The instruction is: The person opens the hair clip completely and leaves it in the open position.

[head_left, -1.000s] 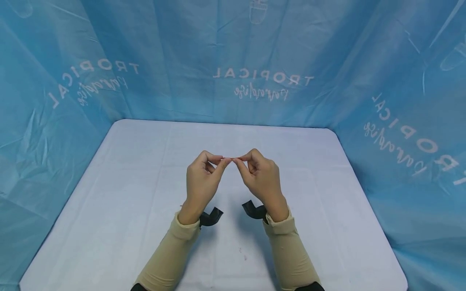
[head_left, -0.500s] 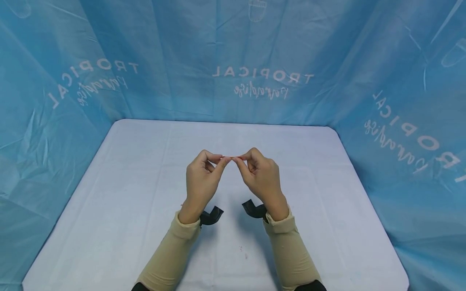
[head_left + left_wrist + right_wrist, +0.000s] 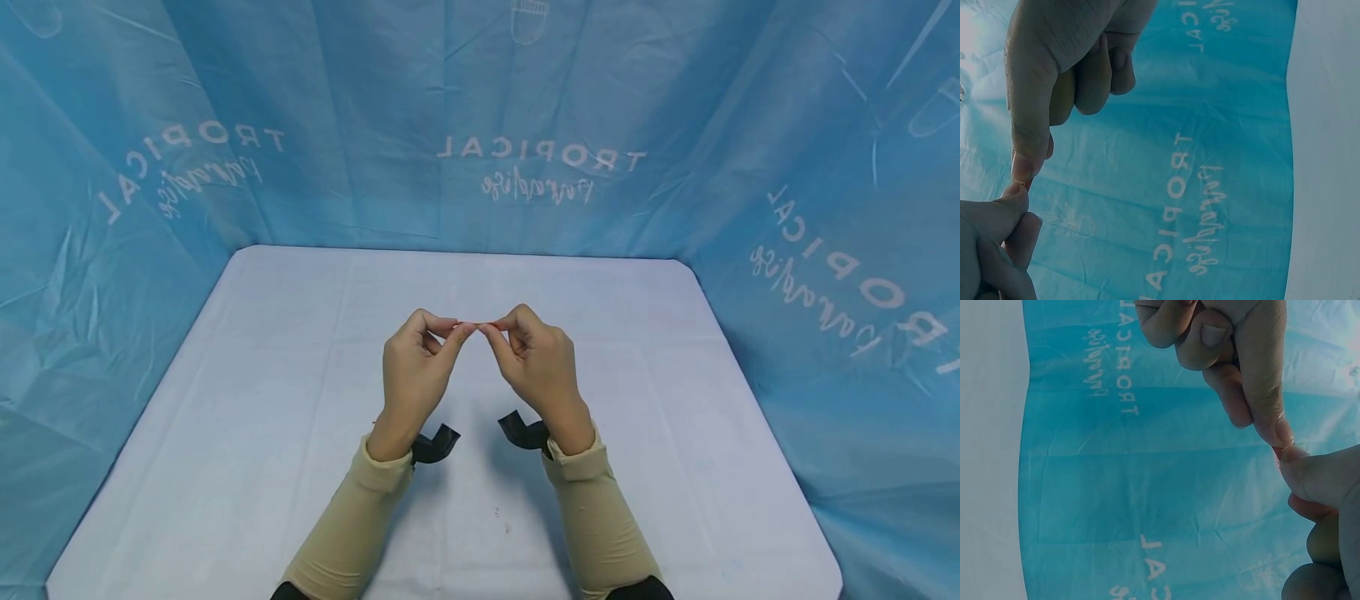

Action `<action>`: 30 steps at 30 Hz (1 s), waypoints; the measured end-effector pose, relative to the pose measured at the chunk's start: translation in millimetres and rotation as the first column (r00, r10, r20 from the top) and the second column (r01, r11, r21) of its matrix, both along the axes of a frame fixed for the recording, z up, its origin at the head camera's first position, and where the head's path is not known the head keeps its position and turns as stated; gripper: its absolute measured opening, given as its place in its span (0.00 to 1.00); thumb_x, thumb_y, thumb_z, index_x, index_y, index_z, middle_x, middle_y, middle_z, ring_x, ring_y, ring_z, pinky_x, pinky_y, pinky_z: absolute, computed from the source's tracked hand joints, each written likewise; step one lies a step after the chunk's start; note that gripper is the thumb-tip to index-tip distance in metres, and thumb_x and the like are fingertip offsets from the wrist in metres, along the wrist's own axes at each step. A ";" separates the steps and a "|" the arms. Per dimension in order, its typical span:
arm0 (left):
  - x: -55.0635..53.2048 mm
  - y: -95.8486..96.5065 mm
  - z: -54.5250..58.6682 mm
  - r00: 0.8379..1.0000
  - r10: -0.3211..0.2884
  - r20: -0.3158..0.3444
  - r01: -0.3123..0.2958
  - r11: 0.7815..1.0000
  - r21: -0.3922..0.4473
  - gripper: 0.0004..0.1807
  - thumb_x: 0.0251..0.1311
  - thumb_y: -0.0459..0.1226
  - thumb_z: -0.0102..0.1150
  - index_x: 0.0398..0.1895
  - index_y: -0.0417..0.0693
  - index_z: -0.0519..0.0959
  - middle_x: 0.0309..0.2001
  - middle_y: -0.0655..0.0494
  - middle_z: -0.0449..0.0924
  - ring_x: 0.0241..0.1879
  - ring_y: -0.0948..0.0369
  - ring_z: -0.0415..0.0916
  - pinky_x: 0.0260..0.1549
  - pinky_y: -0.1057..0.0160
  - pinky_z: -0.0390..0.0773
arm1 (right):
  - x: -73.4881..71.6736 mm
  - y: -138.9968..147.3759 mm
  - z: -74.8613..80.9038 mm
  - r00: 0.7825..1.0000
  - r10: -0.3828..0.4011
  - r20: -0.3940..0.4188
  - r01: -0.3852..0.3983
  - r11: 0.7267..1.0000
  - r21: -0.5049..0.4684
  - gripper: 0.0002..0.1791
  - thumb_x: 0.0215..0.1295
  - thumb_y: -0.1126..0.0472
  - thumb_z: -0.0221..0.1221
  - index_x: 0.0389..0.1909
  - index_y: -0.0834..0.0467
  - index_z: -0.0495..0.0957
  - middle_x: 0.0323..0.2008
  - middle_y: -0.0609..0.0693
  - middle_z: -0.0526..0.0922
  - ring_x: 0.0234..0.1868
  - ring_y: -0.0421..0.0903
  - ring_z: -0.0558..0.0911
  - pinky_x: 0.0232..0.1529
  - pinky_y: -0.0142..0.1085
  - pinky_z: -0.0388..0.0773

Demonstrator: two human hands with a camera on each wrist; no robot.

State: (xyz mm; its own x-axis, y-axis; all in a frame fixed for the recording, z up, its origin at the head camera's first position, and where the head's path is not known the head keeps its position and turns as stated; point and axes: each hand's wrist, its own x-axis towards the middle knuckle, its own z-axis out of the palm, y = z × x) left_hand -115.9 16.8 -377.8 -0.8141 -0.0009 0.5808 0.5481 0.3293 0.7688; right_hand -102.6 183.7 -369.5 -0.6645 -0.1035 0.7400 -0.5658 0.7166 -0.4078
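Above the white table my left hand (image 3: 416, 375) and right hand (image 3: 536, 367) meet fingertip to fingertip. Each pinches one end of a small, thin red strip (image 3: 477, 323) between thumb and index finger. Only a sliver of it shows, stretched level across the short gap; the fingertips hide the rest. In the right wrist view a bit of the red strip (image 3: 1277, 453) peeks out beside the two thumbs. The left wrist view has the left hand (image 3: 1079, 50) reaching down from the top, its thumb tip right at that of the right hand (image 3: 991, 231).
A white-covered table (image 3: 262, 375) spreads under both arms, with small reddish marks near its front. Blue curtains (image 3: 540, 100) with mirrored white lettering surround the back and sides. Curved black pieces (image 3: 435, 447) stick out from the wrists.
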 end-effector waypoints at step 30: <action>0.0 0.3 -0.2 1.000 0.013 0.024 -0.012 1.000 -0.021 0.17 0.56 0.49 0.64 0.34 0.44 0.78 0.26 0.58 0.82 0.14 0.67 0.64 0.10 0.66 0.63 | -0.8 -0.9 -0.8 1.000 -0.001 0.013 0.001 1.000 0.002 0.11 0.64 0.56 0.62 0.30 0.59 0.74 0.10 0.42 0.64 0.09 0.34 0.57 0.10 0.31 0.54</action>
State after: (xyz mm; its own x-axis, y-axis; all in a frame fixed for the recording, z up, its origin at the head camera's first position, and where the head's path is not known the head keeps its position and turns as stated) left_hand -115.9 17.1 -378.0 -0.8278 0.0005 0.5611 0.5253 0.3518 0.7748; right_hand -103.4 182.8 -370.3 -0.6744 -0.1042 0.7309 -0.5597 0.7178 -0.4141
